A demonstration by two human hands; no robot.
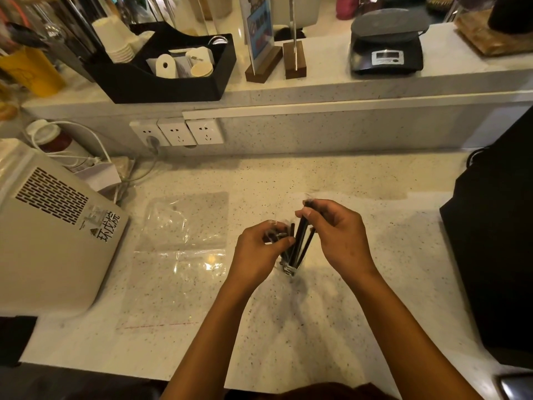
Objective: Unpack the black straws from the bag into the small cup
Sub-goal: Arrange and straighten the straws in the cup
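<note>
- The only writing that reads is a row of Chinese characters on a label on the beige appliance [49, 226], well to the left of the hands; the smaller print on that label is too small to read.
- Both hands meet over the speckled counter [346, 298], holding a bundle of black straws [300, 241] in a thin clear wrapper, standing nearly upright with its lower end just above the counter.
- The left hand [259, 249] curls its fingers round the left side of the bundle, thumb tip pressed against the straws.
- The right hand [337, 235] pinches the top ends of the straws between thumb and curled fingers.
- Flat on the counter just left of the left hand lies a clear plastic bag [184, 235]; nothing can be made out inside it.
- Far behind the grip, on the raised shelf, a black organiser tray [161, 82] holds a stack of white paper cups [115, 41], lids and paper packets.
- To the right of the tray stand two wooden-based sign holders [277, 59] and a black kitchen scale [386, 47]; its display cannot be read.
- White wall sockets [177, 131] sit on the upstand behind the bag, one with a plug in it.
- A large black object [496, 241] stands to the right of the right hand.
</note>
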